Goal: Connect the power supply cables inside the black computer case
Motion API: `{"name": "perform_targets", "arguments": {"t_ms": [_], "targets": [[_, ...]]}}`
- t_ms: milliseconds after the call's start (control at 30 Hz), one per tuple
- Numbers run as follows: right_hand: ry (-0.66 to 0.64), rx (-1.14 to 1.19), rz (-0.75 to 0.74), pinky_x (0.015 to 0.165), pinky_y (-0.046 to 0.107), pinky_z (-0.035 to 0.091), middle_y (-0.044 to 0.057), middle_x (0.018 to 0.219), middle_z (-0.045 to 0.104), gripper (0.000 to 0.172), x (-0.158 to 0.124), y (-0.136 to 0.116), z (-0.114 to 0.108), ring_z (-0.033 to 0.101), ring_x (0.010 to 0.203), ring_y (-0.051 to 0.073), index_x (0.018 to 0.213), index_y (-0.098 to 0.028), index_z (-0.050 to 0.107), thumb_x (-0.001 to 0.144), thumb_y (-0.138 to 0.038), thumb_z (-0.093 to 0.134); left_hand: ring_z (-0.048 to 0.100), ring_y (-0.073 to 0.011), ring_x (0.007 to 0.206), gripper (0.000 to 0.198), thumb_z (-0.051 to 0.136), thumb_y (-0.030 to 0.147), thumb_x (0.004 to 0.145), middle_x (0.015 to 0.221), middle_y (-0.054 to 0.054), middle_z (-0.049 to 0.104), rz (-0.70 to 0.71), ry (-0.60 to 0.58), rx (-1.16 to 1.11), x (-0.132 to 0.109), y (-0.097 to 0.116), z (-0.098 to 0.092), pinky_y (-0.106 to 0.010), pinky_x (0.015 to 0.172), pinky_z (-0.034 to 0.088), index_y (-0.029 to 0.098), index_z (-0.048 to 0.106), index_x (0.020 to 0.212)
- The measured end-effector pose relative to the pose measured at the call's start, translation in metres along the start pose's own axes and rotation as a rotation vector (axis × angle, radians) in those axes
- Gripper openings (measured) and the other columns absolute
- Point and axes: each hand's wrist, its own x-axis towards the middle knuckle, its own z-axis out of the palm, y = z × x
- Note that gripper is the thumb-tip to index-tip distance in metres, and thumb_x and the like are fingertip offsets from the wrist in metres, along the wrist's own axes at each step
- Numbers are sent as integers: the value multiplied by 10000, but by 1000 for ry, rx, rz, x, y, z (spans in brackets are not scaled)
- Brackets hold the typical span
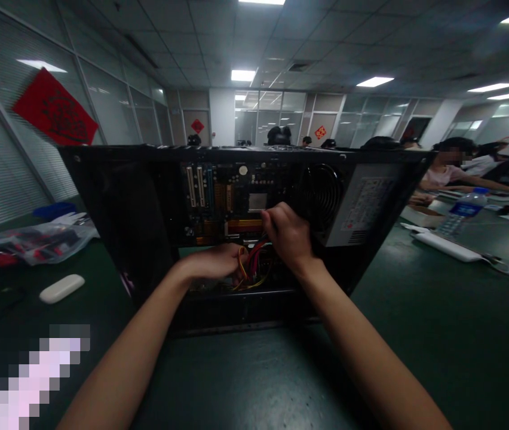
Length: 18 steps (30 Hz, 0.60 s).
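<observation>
A black computer case stands on the table with its side open towards me. Inside it are a motherboard with a bare square processor area and, at the right, a power supply with a round fan grille. My left hand reaches in low, its fingers closed around a bundle of red, yellow and black power cables. My right hand is curled just beside the memory slots, above the same cables; its fingertips are partly hidden, and I cannot make out what they pinch.
Left of the case lie a clear plastic bag and a white oval case. To the right are a white power strip, a water bottle and an open carton. Other people sit farther back on the right.
</observation>
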Motion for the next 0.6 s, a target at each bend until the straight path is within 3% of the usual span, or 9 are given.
{"name": "perform_targets", "arguments": {"t_ms": [67, 133, 267, 400, 600], "targets": [[-123, -75, -14, 601, 290, 316, 60, 817, 623, 412, 1, -1, 2, 550, 697, 152, 791, -199, 617, 1066, -380, 369, 623, -156, 675, 152, 484, 235, 875, 760, -40, 691, -4, 26, 49, 1, -2, -2, -241, 594, 496, 169, 606, 812], [-164, -98, -16, 583, 290, 297, 57, 820, 626, 404, 1, -1, 3, 550, 687, 144, 789, -196, 618, 1064, -371, 380, 631, -158, 669, 157, 476, 232, 878, 759, -36, 695, -31, 91, 97, 2, -2, -3, -237, 577, 484, 175, 595, 792], [42, 52, -19, 652, 272, 383, 44, 770, 600, 412, -2, -1, 2, 565, 705, 146, 783, -204, 592, 1075, -345, 338, 628, -150, 586, 209, 414, 217, 922, 668, -11, 656, -101, 258, 162, 5, 2, -5, -237, 544, 450, 189, 528, 750], [291, 173, -41, 682, 291, 440, 34, 750, 589, 367, -3, -3, -3, 573, 706, 154, 804, -215, 565, 1073, -338, 349, 611, -136, 539, 259, 368, 299, 989, 645, 3, 652, -32, 388, 151, 7, 4, -8, -232, 540, 439, 194, 535, 822], [372, 164, 38, 695, 307, 455, 42, 764, 588, 320, 4, -5, -10, 579, 729, 166, 821, -222, 558, 1062, -345, 387, 652, -168, 557, 219, 476, 361, 954, 681, -14, 678, -63, 294, 57, 9, -5, -5, -254, 531, 482, 179, 578, 888]]}}
